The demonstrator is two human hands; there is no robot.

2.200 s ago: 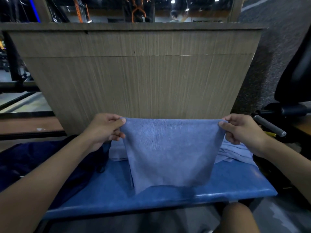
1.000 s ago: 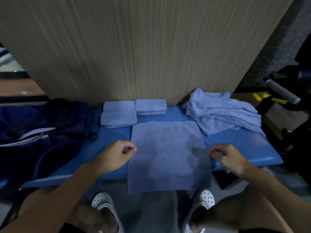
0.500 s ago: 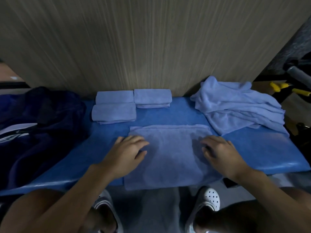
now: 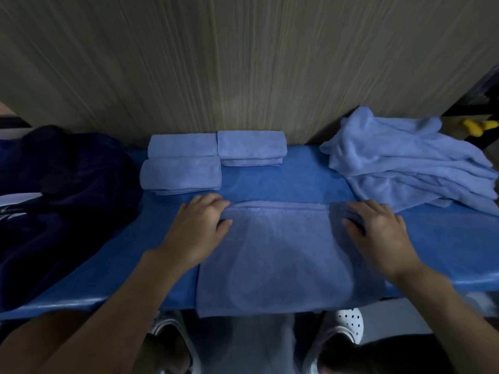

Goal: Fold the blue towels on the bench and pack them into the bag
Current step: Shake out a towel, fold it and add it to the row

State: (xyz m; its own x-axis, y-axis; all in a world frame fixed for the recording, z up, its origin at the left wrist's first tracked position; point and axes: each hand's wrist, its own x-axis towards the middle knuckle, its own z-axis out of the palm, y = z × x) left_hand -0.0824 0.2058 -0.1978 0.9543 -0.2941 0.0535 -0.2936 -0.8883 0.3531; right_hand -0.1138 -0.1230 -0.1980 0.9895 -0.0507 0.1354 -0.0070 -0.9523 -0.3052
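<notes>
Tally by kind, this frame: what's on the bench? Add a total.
folded towels: 3
spread towel, with left hand and right hand flat on it: 1
heap of unfolded towels: 1 (the towels in it cannot be counted)
dark bag: 1
Total: 6

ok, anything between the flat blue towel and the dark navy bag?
Nothing visible: only bare blue padded bench between flat blue towel and dark navy fabric bag; three folded blue towels sit further back.
</notes>
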